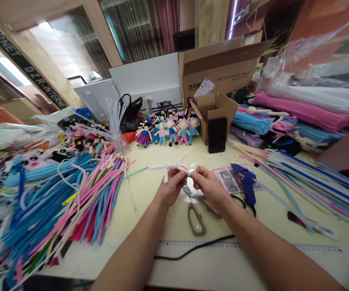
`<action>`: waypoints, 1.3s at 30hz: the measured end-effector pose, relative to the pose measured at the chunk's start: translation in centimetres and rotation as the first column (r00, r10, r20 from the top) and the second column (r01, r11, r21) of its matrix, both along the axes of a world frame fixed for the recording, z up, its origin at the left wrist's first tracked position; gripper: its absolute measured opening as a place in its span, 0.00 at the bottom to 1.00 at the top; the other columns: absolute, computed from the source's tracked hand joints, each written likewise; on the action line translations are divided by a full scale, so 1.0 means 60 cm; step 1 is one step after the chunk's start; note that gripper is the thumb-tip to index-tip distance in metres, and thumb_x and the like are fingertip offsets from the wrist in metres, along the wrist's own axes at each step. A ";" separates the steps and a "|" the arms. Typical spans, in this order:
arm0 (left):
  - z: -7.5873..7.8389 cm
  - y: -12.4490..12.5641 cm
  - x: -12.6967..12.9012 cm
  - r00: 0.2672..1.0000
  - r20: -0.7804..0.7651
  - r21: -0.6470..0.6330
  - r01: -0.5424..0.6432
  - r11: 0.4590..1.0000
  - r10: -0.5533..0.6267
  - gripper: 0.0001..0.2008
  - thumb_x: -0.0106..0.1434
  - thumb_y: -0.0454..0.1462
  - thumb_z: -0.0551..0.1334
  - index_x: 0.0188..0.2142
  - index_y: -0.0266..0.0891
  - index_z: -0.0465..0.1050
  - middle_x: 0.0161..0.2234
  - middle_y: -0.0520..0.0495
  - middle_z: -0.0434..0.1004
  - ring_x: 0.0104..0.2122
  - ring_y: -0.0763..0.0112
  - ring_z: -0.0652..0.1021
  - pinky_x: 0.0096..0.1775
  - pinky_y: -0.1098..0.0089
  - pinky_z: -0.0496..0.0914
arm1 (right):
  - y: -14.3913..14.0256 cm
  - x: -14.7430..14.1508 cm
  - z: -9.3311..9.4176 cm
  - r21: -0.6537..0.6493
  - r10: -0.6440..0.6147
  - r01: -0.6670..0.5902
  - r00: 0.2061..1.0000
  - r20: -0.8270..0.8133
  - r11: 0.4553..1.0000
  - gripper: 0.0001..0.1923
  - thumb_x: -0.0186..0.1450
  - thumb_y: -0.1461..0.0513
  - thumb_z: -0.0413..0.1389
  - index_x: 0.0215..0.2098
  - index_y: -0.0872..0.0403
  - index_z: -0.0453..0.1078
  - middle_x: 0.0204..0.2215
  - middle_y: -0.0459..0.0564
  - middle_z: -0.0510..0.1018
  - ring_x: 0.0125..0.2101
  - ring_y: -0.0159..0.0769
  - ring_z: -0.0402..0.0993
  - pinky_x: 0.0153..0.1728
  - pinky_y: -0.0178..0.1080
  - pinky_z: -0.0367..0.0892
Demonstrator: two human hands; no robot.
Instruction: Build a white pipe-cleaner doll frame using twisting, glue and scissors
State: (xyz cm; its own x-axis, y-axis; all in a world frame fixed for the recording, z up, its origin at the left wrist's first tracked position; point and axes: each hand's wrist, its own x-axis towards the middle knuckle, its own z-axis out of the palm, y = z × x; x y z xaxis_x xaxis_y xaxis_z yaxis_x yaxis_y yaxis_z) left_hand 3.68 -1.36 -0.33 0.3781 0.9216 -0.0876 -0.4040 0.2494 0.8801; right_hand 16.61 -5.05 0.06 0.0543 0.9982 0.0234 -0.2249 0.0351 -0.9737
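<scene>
Both hands hold a white pipe-cleaner figure above the cream table. My left hand grips its twisted middle, with ends sticking out left, down and up-right. My right hand pinches the figure's right end between thumb and fingers. Right under the hands lie scissors with grey handles. A blue glue gun rests just right of my right hand, its black cord running along the near edge.
Heaps of blue, pink and white pipe cleaners cover the left side; more bundles lie right. Finished small dolls stand at the back beside a black phone leaning on a small cardboard box. A ruler lies near the front edge.
</scene>
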 end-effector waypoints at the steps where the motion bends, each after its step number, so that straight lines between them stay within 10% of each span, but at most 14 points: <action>1: 0.001 -0.004 0.003 1.000 -0.015 -0.042 0.025 0.999 -0.025 0.11 0.50 0.42 0.68 0.28 0.37 0.71 0.23 0.54 0.68 0.22 0.81 0.66 0.26 0.76 0.61 | 0.002 0.003 -0.002 0.026 -0.045 0.043 0.997 0.059 0.999 0.14 0.59 0.55 0.53 0.22 0.52 0.56 0.15 0.38 0.59 0.18 0.27 0.54 0.21 0.33 0.51; 9: 0.008 -0.021 0.019 0.987 -0.067 -0.094 0.142 0.985 -0.149 0.16 0.52 0.46 0.66 0.28 0.35 0.68 0.23 0.52 0.69 0.19 0.81 0.66 0.23 0.77 0.59 | -0.002 0.020 -0.005 0.517 -0.460 0.117 0.645 0.610 0.848 0.09 0.63 0.65 0.48 0.25 0.52 0.57 0.23 0.44 0.63 0.25 0.32 0.59 0.28 0.36 0.55; 18: 0.006 -0.010 0.013 1.000 0.017 -0.200 0.002 0.980 0.001 0.17 0.47 0.45 0.69 0.24 0.33 0.68 0.20 0.53 0.70 0.17 0.83 0.66 0.22 0.77 0.61 | -0.010 0.012 -0.009 0.610 -0.541 -0.109 0.359 0.760 0.785 0.11 0.67 0.65 0.45 0.26 0.52 0.59 0.26 0.49 0.65 0.29 0.37 0.61 0.32 0.38 0.57; 31: 0.014 0.005 -0.012 0.997 -0.076 0.029 -0.023 0.999 0.025 0.13 0.46 0.41 0.70 0.28 0.34 0.72 0.21 0.51 0.70 0.21 0.79 0.69 0.27 0.75 0.63 | -0.004 0.007 -0.010 0.436 -0.307 -0.010 0.696 0.649 0.900 0.08 0.65 0.63 0.47 0.28 0.53 0.61 0.26 0.46 0.67 0.28 0.33 0.62 0.30 0.36 0.57; 39: 0.018 0.007 -0.022 0.986 -0.168 0.173 0.048 0.984 -0.018 0.10 0.49 0.39 0.67 0.27 0.35 0.73 0.21 0.51 0.69 0.23 0.76 0.68 0.28 0.73 0.62 | -0.002 0.009 0.000 0.001 0.067 -0.070 0.965 0.255 0.998 0.12 0.61 0.56 0.51 0.23 0.53 0.59 0.16 0.40 0.63 0.20 0.28 0.58 0.23 0.33 0.54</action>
State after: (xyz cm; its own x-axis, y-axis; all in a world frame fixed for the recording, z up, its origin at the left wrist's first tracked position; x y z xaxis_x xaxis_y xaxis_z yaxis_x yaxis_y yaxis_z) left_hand 2.35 -0.93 0.75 0.4026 0.9153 0.0114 -0.2440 0.0953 0.9651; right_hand 17.16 -5.17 0.08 -0.0231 0.9990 0.0377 0.0281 0.0383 -0.9989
